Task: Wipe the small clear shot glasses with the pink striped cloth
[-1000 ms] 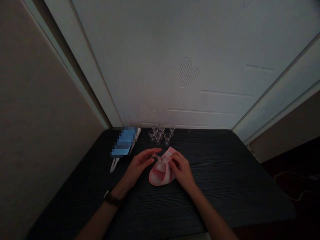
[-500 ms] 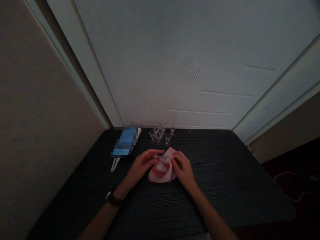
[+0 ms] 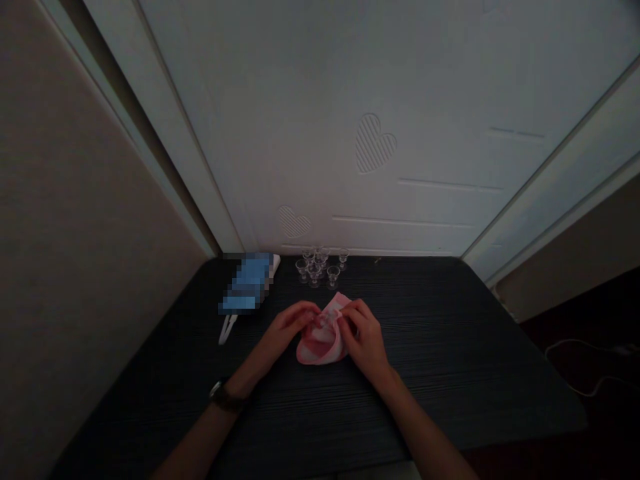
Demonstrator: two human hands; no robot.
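Observation:
Between my hands lies a pink and white cloth [image 3: 320, 350], bunched up on the dark table. My left hand [image 3: 291, 321] is closed on a small clear stemmed glass [image 3: 325, 320], which lies on its side against the cloth; my fingers hide part of it. With thumb and fingertips, my right hand [image 3: 363, 333] pinches the raised edge of the cloth beside the glass. Beyond the cloth, several small clear stemmed glasses [image 3: 314, 272] stand upright in a group.
A blue, pixelated flat object [image 3: 247, 283] on a white stand [image 3: 227, 328] sits at the table's back left. A white panel with embossed hearts [image 3: 375, 143] rises behind the dark table [image 3: 450, 360]. White cable [image 3: 575, 343] hangs at the right.
My left hand has turned and its fingers have curled in, bringing the glass closer against the cloth. The right hand keeps its pinch on the cloth. The view has shifted slightly.

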